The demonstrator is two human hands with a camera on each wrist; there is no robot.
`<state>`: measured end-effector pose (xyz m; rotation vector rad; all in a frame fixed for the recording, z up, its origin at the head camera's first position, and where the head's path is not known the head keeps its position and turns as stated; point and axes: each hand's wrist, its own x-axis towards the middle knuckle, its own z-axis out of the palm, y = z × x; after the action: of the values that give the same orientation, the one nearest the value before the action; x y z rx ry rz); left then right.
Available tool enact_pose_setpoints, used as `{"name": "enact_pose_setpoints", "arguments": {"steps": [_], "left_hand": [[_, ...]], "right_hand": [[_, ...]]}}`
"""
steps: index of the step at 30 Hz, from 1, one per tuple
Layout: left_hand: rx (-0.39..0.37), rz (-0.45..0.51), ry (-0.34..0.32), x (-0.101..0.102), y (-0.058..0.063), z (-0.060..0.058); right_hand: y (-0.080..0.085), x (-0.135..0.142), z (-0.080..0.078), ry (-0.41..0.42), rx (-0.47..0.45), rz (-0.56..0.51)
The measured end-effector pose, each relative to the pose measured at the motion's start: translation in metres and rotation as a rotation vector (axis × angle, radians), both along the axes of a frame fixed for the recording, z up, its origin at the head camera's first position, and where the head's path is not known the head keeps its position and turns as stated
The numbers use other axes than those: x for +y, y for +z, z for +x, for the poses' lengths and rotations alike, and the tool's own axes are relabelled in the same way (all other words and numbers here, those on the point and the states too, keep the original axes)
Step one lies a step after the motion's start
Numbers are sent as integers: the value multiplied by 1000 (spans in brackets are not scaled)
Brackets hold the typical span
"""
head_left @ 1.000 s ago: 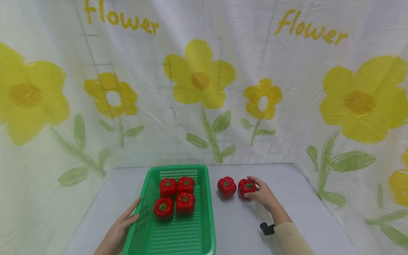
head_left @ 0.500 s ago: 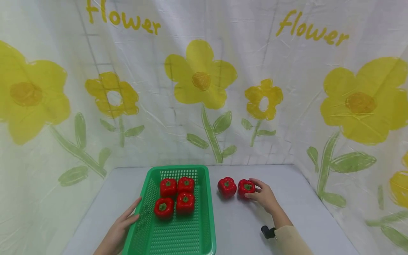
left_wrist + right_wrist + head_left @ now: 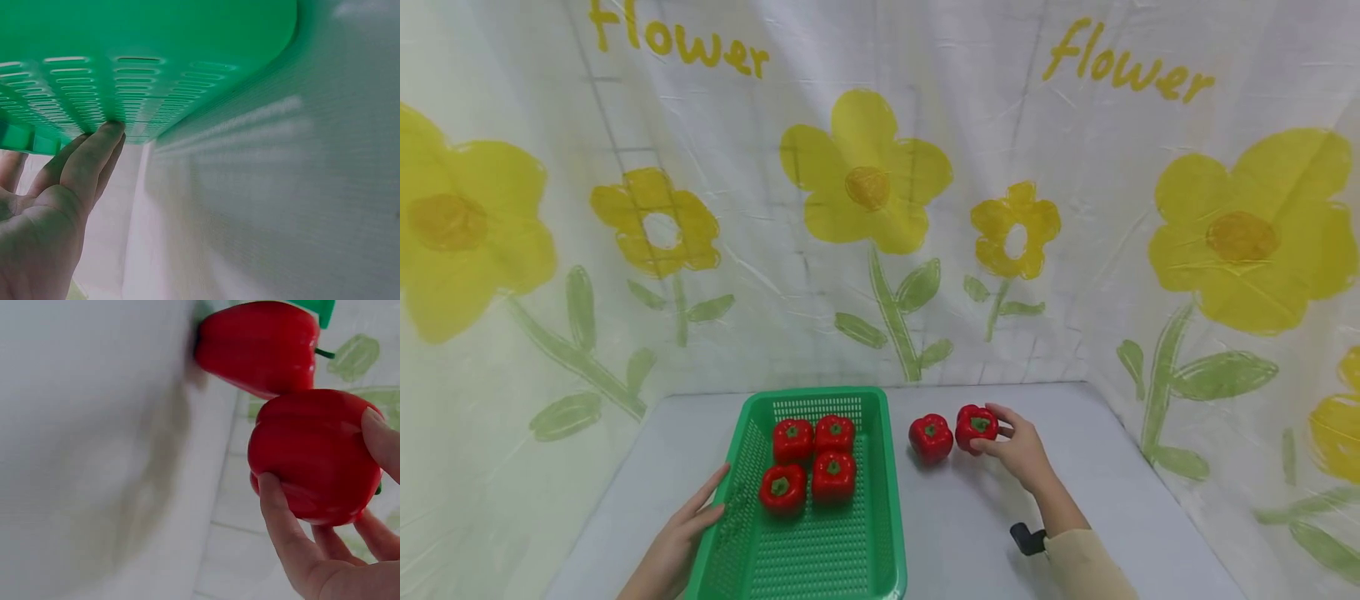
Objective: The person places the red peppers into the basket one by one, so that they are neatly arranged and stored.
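My right hand [image 3: 1021, 454] grips a red bell pepper [image 3: 977, 428] by its sides, between thumb and fingers. In the right wrist view this bell pepper [image 3: 315, 459] is raised off the table, its shadow apart from it. Close to its left stands another red bell pepper [image 3: 931, 438], upright on the table. My left hand [image 3: 676, 537] is at the left side of a green slotted basket [image 3: 895, 508]. The left wrist view shows straight fingers [image 3: 94, 156] touching the basket's outer wall [image 3: 144, 31]. Several red bell peppers [image 3: 833, 477] stand in the basket's far half.
The basket stands on a white table [image 3: 970, 533], left of the two outside peppers. A white curtain [image 3: 760, 317] with painted yellow flowers hangs behind and beside the table. A black wrist camera mount [image 3: 1027, 539] juts from the right wrist.
My right hand has closed round the right-hand bell pepper and lifted it up from the table. The left hand and basket have stayed in place.
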<state>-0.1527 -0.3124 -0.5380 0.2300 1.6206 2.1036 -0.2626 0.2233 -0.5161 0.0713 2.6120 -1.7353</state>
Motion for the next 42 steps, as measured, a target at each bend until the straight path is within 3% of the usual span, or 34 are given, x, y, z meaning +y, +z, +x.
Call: {"name": "enact_pose_setpoints", "arguments": {"steps": [11,17,31,42], "left_hand": [[6,12,-9,-1,2,1],[10,-35,9,1,2,-1],[4,-55,29,1,2,1],[18,-14,14,1,1,2]], "right_hand": [[32,-14,15,9,69,7],[47,-21,22,14,74,-12],[66,-48,43,48,160,44],[75,-78,64,95,183,42]]}}
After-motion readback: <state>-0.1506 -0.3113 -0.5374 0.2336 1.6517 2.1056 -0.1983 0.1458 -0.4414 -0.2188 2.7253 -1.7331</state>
